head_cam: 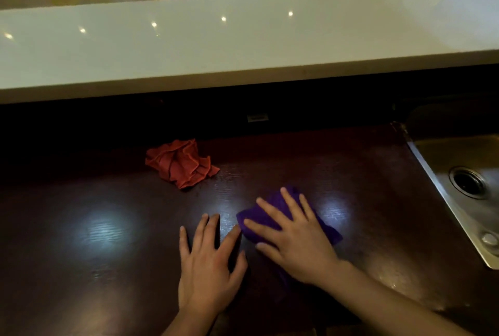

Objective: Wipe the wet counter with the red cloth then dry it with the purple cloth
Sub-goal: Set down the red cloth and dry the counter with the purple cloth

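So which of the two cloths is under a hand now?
The purple cloth: the right hand lies flat on it. The red cloth sits crumpled and untouched farther back, and the left hand rests on the bare counter.

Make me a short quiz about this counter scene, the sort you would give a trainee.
1. True or false: the right hand lies flat on the purple cloth.
2. Which is nearer the sink? A. the red cloth B. the purple cloth
3. Fill in: the left hand rests flat on the bare ____, holding nothing.

Key
1. True; the fingers are spread over it.
2. B; the red cloth lies crumpled farther back and to the left, touched by neither hand.
3. Counter.
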The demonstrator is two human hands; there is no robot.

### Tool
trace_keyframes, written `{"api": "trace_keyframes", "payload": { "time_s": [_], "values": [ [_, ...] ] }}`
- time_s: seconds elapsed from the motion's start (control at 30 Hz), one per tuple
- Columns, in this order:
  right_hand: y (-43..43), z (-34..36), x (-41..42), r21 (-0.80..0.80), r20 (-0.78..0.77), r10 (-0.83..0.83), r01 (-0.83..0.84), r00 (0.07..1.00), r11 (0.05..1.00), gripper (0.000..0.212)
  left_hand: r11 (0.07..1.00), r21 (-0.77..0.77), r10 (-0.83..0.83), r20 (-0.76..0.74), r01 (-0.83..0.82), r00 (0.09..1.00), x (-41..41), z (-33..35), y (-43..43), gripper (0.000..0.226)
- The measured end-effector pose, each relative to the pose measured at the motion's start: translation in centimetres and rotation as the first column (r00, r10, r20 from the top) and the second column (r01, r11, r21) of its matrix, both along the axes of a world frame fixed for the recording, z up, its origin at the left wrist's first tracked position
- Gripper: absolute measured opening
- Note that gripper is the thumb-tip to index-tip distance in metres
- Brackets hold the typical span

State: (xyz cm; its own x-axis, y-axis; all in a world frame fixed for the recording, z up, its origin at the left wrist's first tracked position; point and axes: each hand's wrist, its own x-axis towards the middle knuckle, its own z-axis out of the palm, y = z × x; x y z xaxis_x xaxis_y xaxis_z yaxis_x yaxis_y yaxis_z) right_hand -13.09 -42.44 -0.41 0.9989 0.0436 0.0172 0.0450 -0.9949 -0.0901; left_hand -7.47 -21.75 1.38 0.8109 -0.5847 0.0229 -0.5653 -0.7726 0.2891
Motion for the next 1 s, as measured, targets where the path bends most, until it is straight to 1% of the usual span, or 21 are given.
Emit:
{"api": "trace_keyframes", "payload": {
  "time_s": [0.03, 0.07, 0.13, 0.2, 0.27, 0.33, 0.4, 0.47, 0.5, 0.53, 0.57, 0.63, 0.67, 0.7, 0.73, 0.77, 0.8, 0.87, 0.93, 0.97, 1.0],
  "values": [
    [-1.1, 0.1, 1.0, 0.005, 0.004, 0.012, -0.012, 1.0, 1.0, 0.049, 1.0, 0.005, -0.001, 0.004, 0.001, 1.0, 0.0, -0.1, 0.0, 0.05],
    [-2.2, 0.3, 2.8, 0.001, 0.018, -0.025, 0.025, 1.0, 1.0, 0.049, 1.0, 0.009, -0.002, 0.008, 0.001, 1.0, 0.0, -0.2, 0.0, 0.05],
    [-3.1, 1.3, 7.5, 0.024, -0.01, -0.2, 0.2, 0.98, 0.98, 0.05, 1.0, 0.004, 0.001, 0.013, -0.002, 1.0, 0.1, -0.3, 0.0, 0.051],
    [-2.9, 1.8, 12.2, 0.051, -0.045, -0.363, 0.365, 0.931, 0.93, 0.05, 1.0, 0.0, 0.005, 0.017, -0.005, 1.0, 0.1, -0.3, 0.0, 0.051],
    [-1.5, 2.1, 15.1, 0.067, -0.078, -0.42, 0.425, 0.904, 0.903, 0.05, 1.0, -0.028, 0.006, 0.025, -0.005, 1.0, 0.2, -0.2, 0.1, 0.05],
    [0.6, 2.1, 15.6, 0.046, -0.077, -0.327, 0.331, 0.942, 0.943, 0.051, 0.994, -0.105, 0.018, 0.036, -0.014, 0.999, 0.3, -0.2, 0.3, 0.049],
    [2.7, 1.5, 13.5, 0.032, -0.03, -0.076, 0.077, 0.997, 0.996, 0.051, 0.974, -0.22, 0.059, 0.045, -0.048, 0.997, 0.2, -0.3, 0.6, 0.049],
    [3.3, 0.6, 10.0, 0.001, -0.004, 0.202, -0.202, 0.979, 0.979, 0.05, 0.945, -0.317, 0.1, 0.043, -0.081, 0.994, 0.3, -0.4, 0.7, 0.049],
    [2.6, 0.4, 8.9, 0.003, -0.009, 0.277, -0.277, 0.961, 0.961, 0.05, 0.939, -0.333, 0.106, 0.044, -0.086, 0.993, 0.3, -0.4, 0.8, 0.049],
    [1.5, 0.4, 9.0, 0.003, -0.018, 0.291, -0.291, 0.956, 0.957, 0.05, 0.939, -0.334, 0.103, 0.047, -0.082, 0.994, 0.3, -0.3, 0.8, 0.049],
    [0.4, 0.4, 9.8, -0.003, -0.018, 0.242, -0.242, 0.97, 0.97, 0.05, 0.942, -0.326, 0.097, 0.052, -0.075, 0.994, 0.3, -0.2, 0.7, 0.05],
    [-0.4, 1.2, 13.0, 0.027, -0.019, 0.009, -0.008, 1.0, 1.0, 0.051, 0.95, -0.304, 0.092, 0.057, -0.071, 0.994, 0.2, -0.2, 0.5, 0.051],
    [-0.1, 1.8, 14.7, 0.048, -0.047, -0.113, 0.115, 0.992, 0.992, 0.051, 0.95, -0.302, 0.095, 0.049, -0.076, 0.994, 0.1, -0.1, 0.5, 0.051],
    [0.6, 2.2, 16.0, 0.056, -0.065, -0.194, 0.198, 0.979, 0.979, 0.051, 0.948, -0.309, 0.099, 0.042, -0.081, 0.994, 0.1, 0.0, 0.5, 0.051],
    [1.4, 2.3, 16.6, 0.06, -0.073, -0.234, 0.238, 0.97, 0.969, 0.051, 0.944, -0.32, 0.103, 0.038, -0.085, 0.994, 0.2, 0.1, 0.6, 0.051],
    [2.2, 2.2, 16.5, 0.069, -0.07, -0.234, 0.238, 0.97, 0.969, 0.05, 0.939, -0.331, 0.108, 0.038, -0.089, 0.993, 0.1, 0.0, 0.6, 0.052],
    [3.0, 1.9, 15.4, 0.063, -0.055, -0.195, 0.199, 0.979, 0.978, 0.05, 0.933, -0.348, 0.113, 0.033, -0.094, 0.993, 0.1, -0.1, 0.7, 0.052],
    [4.3, 1.0, 11.8, 0.046, 0.011, -0.05, 0.049, 0.999, 0.998, 0.049, 0.905, -0.411, 0.127, 0.015, -0.11, 0.992, 0.2, -0.1, 0.9, 0.052],
    [5.3, 0.6, 8.3, 0.052, 0.007, 0.098, -0.099, 0.995, 0.994, 0.049, 0.892, -0.439, 0.123, 0.013, -0.105, 0.992, 0.3, -0.1, 0.9, 0.053],
    [5.5, 0.3, 8.2, 0.043, -0.016, 0.135, -0.134, 0.991, 0.99, 0.049, 0.894, -0.437, 0.119, 0.017, -0.099, 0.993, 0.4, -0.2, 0.9, 0.054],
    [5.7, 0.3, 9.1, 0.048, -0.029, 0.13, -0.128, 0.991, 0.991, 0.049, 0.897, -0.431, 0.119, 0.021, -0.099, 0.993, 0.4, -0.3, 0.9, 0.054]
  ]
}}
